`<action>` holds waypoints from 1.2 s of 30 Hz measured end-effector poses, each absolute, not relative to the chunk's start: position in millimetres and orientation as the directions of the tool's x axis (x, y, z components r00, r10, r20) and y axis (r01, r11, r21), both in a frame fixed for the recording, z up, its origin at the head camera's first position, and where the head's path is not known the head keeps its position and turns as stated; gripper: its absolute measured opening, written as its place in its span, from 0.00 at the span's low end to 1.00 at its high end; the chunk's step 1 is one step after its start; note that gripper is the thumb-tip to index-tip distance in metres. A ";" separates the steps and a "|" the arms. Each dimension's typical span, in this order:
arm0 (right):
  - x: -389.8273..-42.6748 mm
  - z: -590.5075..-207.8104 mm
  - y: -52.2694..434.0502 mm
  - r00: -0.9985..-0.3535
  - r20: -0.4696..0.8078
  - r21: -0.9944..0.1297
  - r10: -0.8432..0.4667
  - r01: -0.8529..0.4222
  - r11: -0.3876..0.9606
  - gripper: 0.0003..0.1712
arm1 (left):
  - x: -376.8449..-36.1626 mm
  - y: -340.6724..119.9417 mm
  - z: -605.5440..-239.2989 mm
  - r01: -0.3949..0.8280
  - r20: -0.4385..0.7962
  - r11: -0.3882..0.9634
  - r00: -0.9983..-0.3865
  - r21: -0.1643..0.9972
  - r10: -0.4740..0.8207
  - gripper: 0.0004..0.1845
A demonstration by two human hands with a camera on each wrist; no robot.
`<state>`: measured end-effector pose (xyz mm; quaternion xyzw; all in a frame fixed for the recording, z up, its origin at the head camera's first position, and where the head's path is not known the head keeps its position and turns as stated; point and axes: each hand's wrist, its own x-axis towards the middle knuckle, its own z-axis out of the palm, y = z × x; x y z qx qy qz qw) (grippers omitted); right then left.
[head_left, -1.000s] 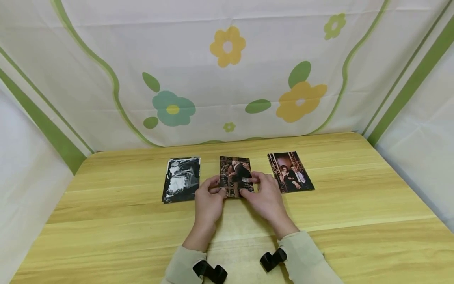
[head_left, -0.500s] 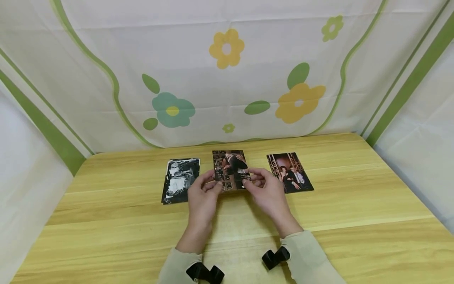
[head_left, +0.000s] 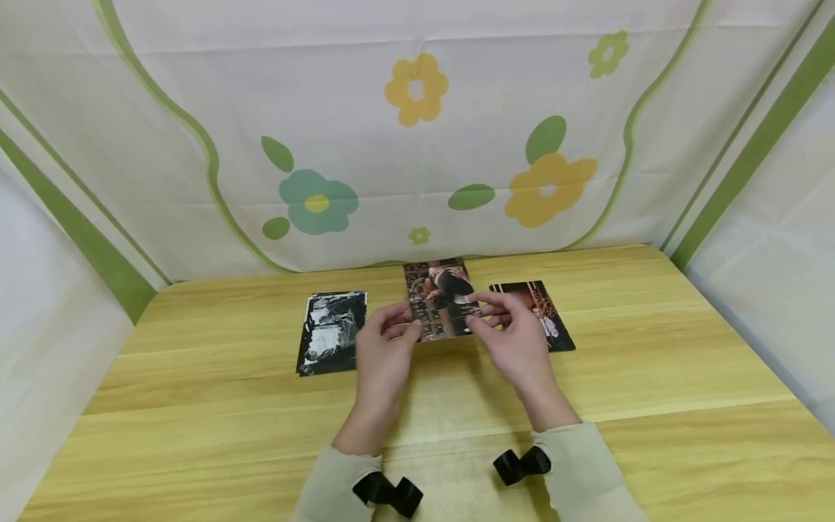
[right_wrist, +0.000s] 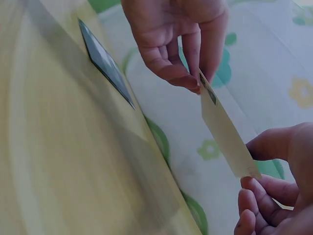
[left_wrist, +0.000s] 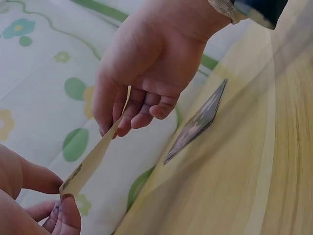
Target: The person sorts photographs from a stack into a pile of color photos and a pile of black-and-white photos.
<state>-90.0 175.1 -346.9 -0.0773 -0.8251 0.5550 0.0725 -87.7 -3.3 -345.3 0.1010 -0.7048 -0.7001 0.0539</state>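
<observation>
Two hands hold one photo print [head_left: 442, 299] above the counter [head_left: 652, 377], lifted clear of the wood near its far edge. The print shows a dark, busy picture on its face; in both wrist views its pale back [right_wrist: 226, 138] is seen almost edge-on. The left hand [head_left: 383, 355] has its grip closed on the print's left edge, thumb and fingertips pinching it. The right hand [head_left: 515, 341] pinches the right edge the same way, thumb on the face and fingers curled behind, as the left wrist view [left_wrist: 146, 63] shows. The print tilts slightly, its top leaning away from the person.

Just right of it, partly hidden behind the right hand, a second photo [head_left: 544, 312] lies flat on the counter; it shows dark figures against a reddish, barred background. In the left wrist view this photo [left_wrist: 198, 122] appears as a thin dark slab on the wood. To the left, apart from the left hand, a black-and-white photo [head_left: 333, 330] lies flat as well; the right wrist view [right_wrist: 105, 61] catches it edge-on.

Both forearms wear pale beige sleeves [head_left: 587, 478] with black straps [head_left: 522, 464] at the wrists. Behind the counter hangs a white cloth [head_left: 417, 130] printed with yellow and teal flowers, green leaves and green stripes.
</observation>
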 end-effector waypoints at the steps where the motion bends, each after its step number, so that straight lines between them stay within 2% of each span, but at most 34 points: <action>1: -90.7 -346.8 181.1 -0.974 0.025 -0.929 0.227 0.061 0.366 0.21 | -89.8 3.6 -345.7 -0.066 -0.066 -0.006 -0.975 0.998 -0.210 0.18; 10: -91.3 -342.3 241.9 -0.917 -0.061 -0.936 0.395 0.189 0.295 0.23 | -98.4 72.7 -341.9 -0.016 -0.019 -0.027 -0.994 1.000 -0.110 0.19; 16: -89.6 -340.9 264.4 -0.879 -0.087 -0.929 0.469 0.241 0.280 0.22 | -99.7 97.6 -342.1 -0.024 -0.024 -0.003 -0.998 1.000 -0.053 0.18; 21: -94.0 -350.7 271.9 -0.896 -0.098 -0.898 0.434 0.268 0.350 0.24 | -101.6 102.3 -352.6 -0.074 -0.071 0.063 -0.997 0.995 -0.043 0.18; 25: -98.8 -367.7 277.8 -0.914 -0.121 -0.826 0.386 0.309 0.472 0.28 | -103.5 101.3 -366.4 -0.138 -0.141 0.192 -0.990 0.972 0.005 0.26; 29: -104.0 -381.5 280.9 -0.925 -0.123 -0.778 0.360 0.315 0.543 0.30 | -105.4 98.6 -376.8 -0.142 -0.164 0.292 -0.985 0.946 0.052 0.31; 36: -106.1 -389.1 279.4 -0.939 -0.091 -0.755 0.332 0.282 0.592 0.29 | -104.7 96.9 -383.8 -0.119 -0.155 0.307 -0.983 0.944 0.097 0.31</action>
